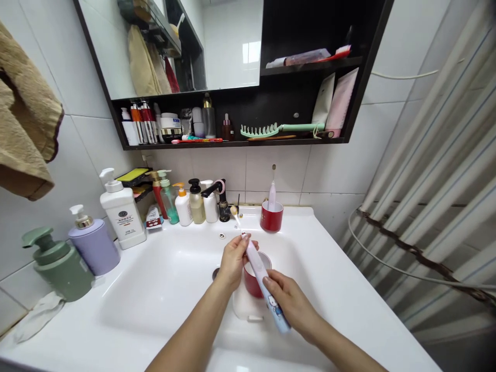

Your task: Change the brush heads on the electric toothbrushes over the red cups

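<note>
Over the white sink, a pink and blue electric toothbrush [256, 262] slants with its head up and to the left. Closed round its neck, just under the brush head, are the fingers of my left hand [233, 261]. My right hand [290, 299] grips the lower part of the handle. Behind and below the toothbrush, a red cup [252, 284] with a pale inside stands in the basin, partly hidden by the brush and my hands. A white, tray-like item [242, 307] lies under the cup.
Another red cup [271, 219] holding a second toothbrush [272, 196] stands on the sink's back edge, right of the black faucet [222, 199]. Pump bottles line the back and left. A dark shelf [232, 144] hangs above; a folded curtain [437, 181] is at right.
</note>
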`<state>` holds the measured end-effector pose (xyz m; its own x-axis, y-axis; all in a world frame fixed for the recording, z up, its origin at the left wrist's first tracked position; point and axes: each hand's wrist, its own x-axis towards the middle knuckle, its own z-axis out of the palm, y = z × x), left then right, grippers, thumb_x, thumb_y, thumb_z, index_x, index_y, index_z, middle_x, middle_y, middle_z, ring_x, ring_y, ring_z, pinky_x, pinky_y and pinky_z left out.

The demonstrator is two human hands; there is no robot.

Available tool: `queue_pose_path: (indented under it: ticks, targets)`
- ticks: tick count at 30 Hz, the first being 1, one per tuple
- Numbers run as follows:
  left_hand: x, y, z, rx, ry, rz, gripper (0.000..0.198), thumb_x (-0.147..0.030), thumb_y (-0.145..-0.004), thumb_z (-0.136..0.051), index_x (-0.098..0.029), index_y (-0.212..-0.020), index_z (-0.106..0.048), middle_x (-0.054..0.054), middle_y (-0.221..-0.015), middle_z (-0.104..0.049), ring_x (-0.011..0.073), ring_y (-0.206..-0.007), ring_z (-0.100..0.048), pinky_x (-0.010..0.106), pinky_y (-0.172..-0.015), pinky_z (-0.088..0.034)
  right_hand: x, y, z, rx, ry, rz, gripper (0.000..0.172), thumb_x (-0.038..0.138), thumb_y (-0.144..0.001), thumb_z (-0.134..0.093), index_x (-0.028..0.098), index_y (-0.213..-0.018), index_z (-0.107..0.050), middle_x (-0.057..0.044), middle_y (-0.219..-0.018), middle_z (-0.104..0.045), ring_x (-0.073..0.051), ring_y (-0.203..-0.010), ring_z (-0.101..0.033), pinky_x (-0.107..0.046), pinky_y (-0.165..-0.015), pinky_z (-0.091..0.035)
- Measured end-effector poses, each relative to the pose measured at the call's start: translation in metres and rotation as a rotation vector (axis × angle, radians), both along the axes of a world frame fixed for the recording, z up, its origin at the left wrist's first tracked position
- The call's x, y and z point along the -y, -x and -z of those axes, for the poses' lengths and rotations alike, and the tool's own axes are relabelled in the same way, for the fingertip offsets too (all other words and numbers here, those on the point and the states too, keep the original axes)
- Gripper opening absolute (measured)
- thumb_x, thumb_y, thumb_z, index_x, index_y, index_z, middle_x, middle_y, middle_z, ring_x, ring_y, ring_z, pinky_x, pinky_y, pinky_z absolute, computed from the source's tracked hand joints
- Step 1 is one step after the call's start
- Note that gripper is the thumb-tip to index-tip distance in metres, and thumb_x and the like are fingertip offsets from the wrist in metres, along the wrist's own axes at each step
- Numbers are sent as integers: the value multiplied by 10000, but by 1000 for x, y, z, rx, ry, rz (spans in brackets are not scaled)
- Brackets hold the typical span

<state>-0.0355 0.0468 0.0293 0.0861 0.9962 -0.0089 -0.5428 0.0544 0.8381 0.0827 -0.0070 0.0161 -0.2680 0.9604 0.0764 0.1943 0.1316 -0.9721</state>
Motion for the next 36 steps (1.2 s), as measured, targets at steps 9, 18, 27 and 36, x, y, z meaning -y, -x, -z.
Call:
queue_pose_path:
  ticks: [9,18,27,36]
  targets:
    - [-12,2,13,85,49,-52,142,-247,-597,-506,-120,-644,-465,1,-493,-532,105,-510,-526,238,-578,-393,5,2,16,9,173,-94,218,381,-702,-356,171,-745,-392,43,-558,-412,-46,-422,-371,-177,-398,-304]
    - [-15,1,16,169,52,-147,122,-219,-569,-519,-126,-609,-449,-25,-460,-494,92,-474,-510,238,-550,-397,5,8,10,10,213,-106,222,388,-706,-330,168,-709,-361,56,-518,-370,-39,-396,-336,-172,-369,-282]
    - [-18,4,18,139,92,-176,78,-202,-619,-470,-130,-621,-441,-28,-472,-479,77,-462,-505,222,-547,-407,6,9,11,35,264,-130,235,390,-723,-282,166,-712,-352,55,-526,-377,-34,-378,-337,-161,-338,-278]
    - [-47,7,18,-272,200,-176,86,-197,-618,-479,-129,-595,-431,11,-477,-510,106,-449,-515,241,-475,-411,9,2,7,-54,255,-116,217,378,-727,-288,171,-697,-347,51,-542,-385,-34,-382,-344,-157,-336,-290]
